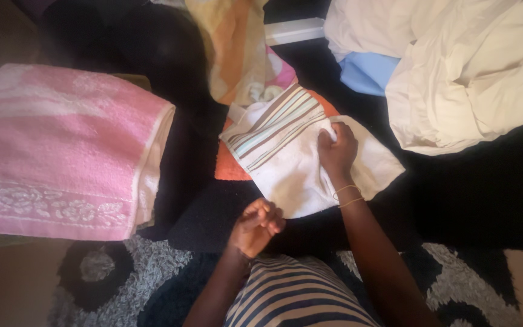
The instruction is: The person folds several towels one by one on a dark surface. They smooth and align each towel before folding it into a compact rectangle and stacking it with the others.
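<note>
The white cloth [301, 166], with a band of brown and pale blue stripes along its upper left edge, lies spread on a dark surface [473, 194] in the middle of the view, partly over an orange cloth [228, 166]. The right hand [336, 148] rests on its centre, knuckles up, fingers pinched together on a fold of the white cloth; the forearm runs straight down toward the person, with thin bangles [347, 195] at the wrist. The left hand [256, 227] hangs just below the cloth's near edge, at or just off it, fingers curled in a loose fist, wrist bent, forearm coming up from the lower left; whether its grip holds the cloth's edge, I cannot tell.

Above the cloth lies a crumpled yellow and pink towel [237, 54]. To the left, well apart, sits a folded pink towel [62, 148] with a white patterned border. To the upper right lie cream sheets [473, 72] over a blue cloth [364, 69]. At the bottom, a striped shirt [298, 297] and a grey and black rug [122, 272].
</note>
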